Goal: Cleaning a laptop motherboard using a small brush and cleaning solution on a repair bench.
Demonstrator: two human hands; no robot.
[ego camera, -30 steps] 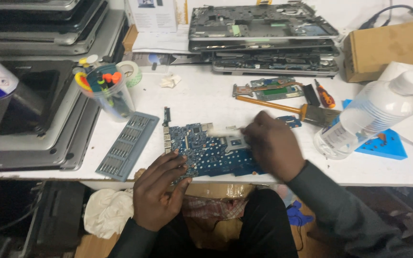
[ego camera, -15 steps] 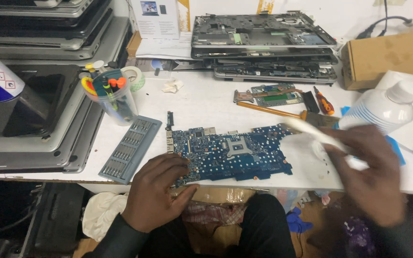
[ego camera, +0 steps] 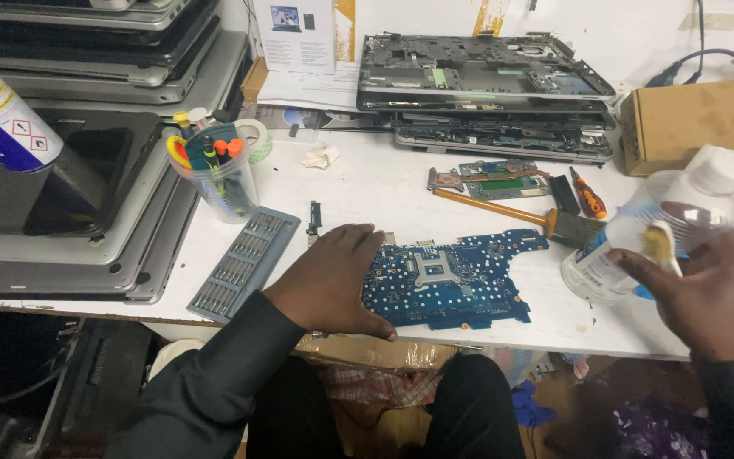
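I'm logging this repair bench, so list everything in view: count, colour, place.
circuit board: one, blue, front table edge
bit tray: one, grey, left of board
cup of tools: one, clear, behind tray
tape roll: one, pale, beside cup
laptops: a stack, grey, far left
opened laptop bases: a stack, dark, back centre
brush: one, wooden handle, behind board
screwdriver: one, orange and black, near brush
cardboard box: one, brown, back right
bottle: one, clear, right
left hand: flat on board's left end
right hand: holds a small brush at the bottle

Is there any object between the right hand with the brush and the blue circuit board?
Nothing visible lies between them. The right hand holds a small brush beside the clear bottle; only bare white table separates it from the blue circuit board, which the left hand presses down.
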